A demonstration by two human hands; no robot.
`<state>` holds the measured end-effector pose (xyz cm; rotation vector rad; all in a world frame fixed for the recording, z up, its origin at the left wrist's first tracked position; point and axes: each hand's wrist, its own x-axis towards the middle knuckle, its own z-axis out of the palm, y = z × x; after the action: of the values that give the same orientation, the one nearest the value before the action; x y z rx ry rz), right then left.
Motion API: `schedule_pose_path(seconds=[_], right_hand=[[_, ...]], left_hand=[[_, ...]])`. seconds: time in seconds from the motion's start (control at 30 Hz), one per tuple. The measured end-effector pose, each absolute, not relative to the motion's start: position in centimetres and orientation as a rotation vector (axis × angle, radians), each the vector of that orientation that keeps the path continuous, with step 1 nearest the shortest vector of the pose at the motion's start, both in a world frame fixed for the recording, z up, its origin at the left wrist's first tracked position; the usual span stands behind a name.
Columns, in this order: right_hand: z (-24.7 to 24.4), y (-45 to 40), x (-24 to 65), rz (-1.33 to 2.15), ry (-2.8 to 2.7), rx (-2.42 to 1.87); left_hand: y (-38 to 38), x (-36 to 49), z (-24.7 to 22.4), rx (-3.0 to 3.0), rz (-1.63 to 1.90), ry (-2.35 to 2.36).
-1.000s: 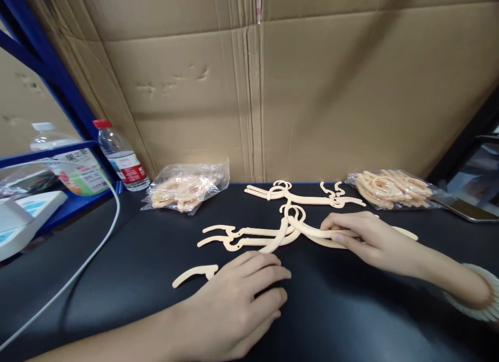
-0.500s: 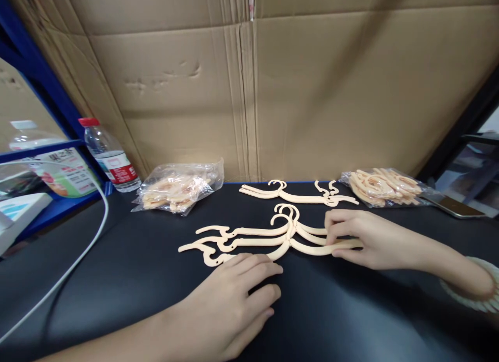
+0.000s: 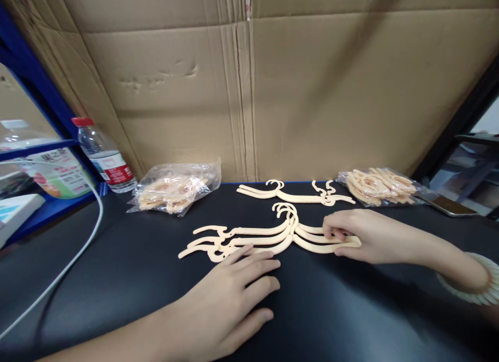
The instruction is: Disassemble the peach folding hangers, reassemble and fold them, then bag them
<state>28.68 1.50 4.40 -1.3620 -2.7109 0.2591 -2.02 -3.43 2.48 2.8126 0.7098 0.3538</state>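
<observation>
Three cream plastic folding hangers [image 3: 268, 241] lie in a row on the black table [image 3: 156, 289], their hooks bunched together at the middle. My left hand [image 3: 237, 294] is spread at the front left, its fingertips resting on the nearest hanger's left arm. At the right, my right hand [image 3: 354, 236] has its fingers bent around the right arm ends of the hangers. Behind them lies another group of cream hanger parts [image 3: 300, 198], with its hooks at the left and loose curved ends at the right.
Clear plastic bags of cream pieces lie at the back left [image 3: 171, 190] and back right [image 3: 380, 185]. A red-capped bottle [image 3: 113, 167], a white cable [image 3: 83, 242] and a blue shelf [image 3: 58, 211] stand left. A phone [image 3: 448, 203] lies right. Cardboard [image 3: 296, 92] rises behind.
The nearer hangers have drawn closer together and line up more evenly. My left hand's fingers have spread wider, with a fingertip further onto the hangers. The view has shifted slightly.
</observation>
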Motion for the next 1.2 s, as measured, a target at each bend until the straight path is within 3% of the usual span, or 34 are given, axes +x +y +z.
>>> schedule_pose_path(seconds=[0.5,0.73,1.0,1.2], right_hand=[[3.6,2.4,29.1,0.212,-2.655,-1.322],[3.4,3.8,30.0,0.261,-2.58,-1.334],[2.4,10.7,34.8,-0.425,-2.458,-1.429],[1.4,13.5,35.7,-0.446,-2.538,-1.394]], left_hand=[[-2.6,-1.8,2.6,2.709,0.237,0.804],[-2.5,-1.8,2.4,2.683,0.34,0.781],[-2.1,-1.7,2.2,2.714,0.367,0.762],[-2.1,-1.7,2.2,2.715,0.432,0.752]])
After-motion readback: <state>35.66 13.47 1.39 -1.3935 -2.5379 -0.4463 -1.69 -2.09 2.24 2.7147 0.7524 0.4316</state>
